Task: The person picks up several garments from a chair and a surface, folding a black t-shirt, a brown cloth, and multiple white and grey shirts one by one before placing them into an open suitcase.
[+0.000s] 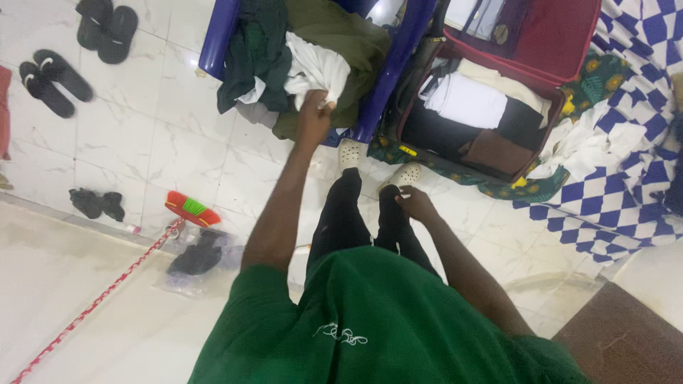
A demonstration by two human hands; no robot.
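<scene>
While left hand [314, 114] grips white garment [320, 71].

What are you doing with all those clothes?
A person in a green shirt stands over a blue chair piled with clothes. The left hand grips a white garment on that pile. The right hand rests low by the person's leg, holding nothing that can be seen. Beside the chair an open red suitcase lies with folded clothes inside. Black sandals sit on the tiled floor.

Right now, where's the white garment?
The white garment lies on the clothes pile on the blue chair, upper centre, gripped by the left hand, left of the open suitcase.
</scene>
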